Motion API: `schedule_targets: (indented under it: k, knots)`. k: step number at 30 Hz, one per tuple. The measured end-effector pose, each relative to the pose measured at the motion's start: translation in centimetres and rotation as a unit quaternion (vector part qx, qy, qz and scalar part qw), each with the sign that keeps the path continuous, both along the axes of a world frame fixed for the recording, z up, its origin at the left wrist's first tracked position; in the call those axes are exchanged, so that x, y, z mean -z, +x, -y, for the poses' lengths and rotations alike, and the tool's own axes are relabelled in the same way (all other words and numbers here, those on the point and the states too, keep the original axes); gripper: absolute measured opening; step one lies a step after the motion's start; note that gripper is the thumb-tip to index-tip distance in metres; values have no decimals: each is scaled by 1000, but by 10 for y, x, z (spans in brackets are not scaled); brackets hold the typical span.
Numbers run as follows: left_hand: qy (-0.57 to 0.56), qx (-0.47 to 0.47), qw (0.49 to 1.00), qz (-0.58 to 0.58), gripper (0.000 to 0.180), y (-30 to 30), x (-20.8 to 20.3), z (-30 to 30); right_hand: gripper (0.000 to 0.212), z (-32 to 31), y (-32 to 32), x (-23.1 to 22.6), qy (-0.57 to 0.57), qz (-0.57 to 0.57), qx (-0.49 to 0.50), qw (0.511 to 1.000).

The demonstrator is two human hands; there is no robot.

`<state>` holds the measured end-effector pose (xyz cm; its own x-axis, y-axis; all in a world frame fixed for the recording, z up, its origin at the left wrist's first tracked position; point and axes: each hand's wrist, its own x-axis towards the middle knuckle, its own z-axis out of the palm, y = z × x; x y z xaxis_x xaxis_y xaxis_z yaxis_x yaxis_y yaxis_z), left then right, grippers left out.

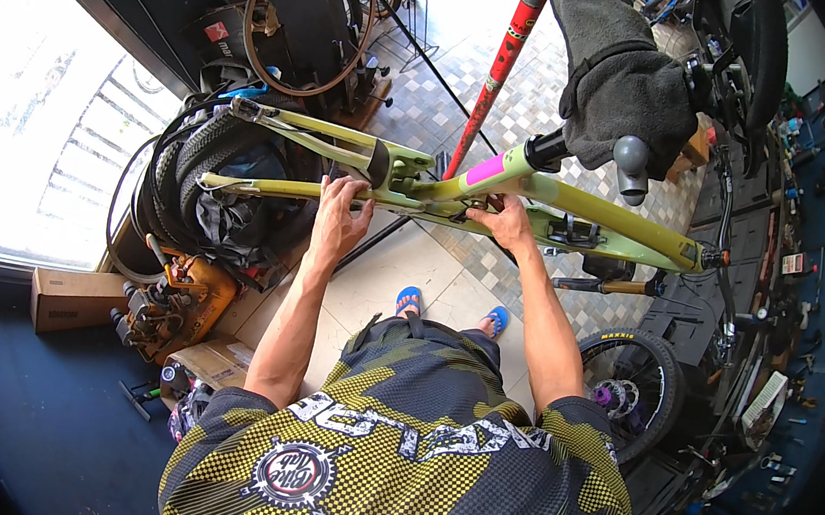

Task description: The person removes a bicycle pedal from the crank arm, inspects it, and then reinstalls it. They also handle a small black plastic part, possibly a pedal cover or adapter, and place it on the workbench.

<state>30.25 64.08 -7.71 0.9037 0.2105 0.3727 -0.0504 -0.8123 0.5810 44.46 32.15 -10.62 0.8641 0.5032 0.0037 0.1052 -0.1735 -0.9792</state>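
At ten o'clock the left hand [338, 218], at two the right hand [509, 227], touched a green bike frame [618, 218]; partly hidden fingers left any grip impossible to tell.

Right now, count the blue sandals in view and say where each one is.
2. The left sandal and the right sandal are both being worn on the floor, lower in the picture than the frame. Clutter may hide others.

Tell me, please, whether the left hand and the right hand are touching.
Apart. The head view shows a stretch of green bicycle frame between the left hand and the right hand.
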Motion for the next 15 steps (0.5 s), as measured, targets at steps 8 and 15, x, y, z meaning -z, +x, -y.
schedule_targets:
  k: [8,15]
  knots:
    - [-1,-1,1000,-1,34,-1,-1,0,48,0,0,2,2,-2,0,1000]
    - [-1,1,1000,2,33,-1,-2,0,49,0,2,6,7,1,-2,1000]
